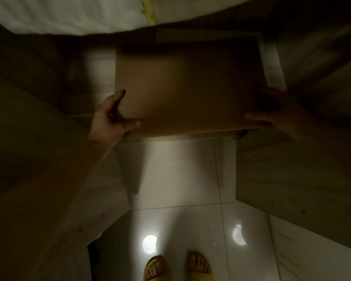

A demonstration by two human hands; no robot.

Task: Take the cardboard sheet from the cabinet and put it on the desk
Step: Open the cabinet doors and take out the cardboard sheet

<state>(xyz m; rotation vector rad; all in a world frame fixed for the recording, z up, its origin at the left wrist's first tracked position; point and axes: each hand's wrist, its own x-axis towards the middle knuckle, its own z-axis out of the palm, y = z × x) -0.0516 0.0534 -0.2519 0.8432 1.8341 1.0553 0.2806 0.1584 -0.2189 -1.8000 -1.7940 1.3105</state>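
A brown cardboard sheet (186,88) lies flat in the dim opening of the cabinet (190,136), its near edge jutting over the shelf front. My left hand (111,116) grips its near left corner, thumb on top and fingers along the left edge. My right hand (278,112) holds the near right corner in deep shadow, one finger lying across the top. A second, darker piece of cardboard (201,36) shows behind the sheet.
Two open wooden cabinet doors flank me, the left door (39,179) and the right door (302,179). Glossy white floor tiles (180,209) lie below, with my feet in yellow sandals (156,268). White fabric (69,13) hangs above the opening.
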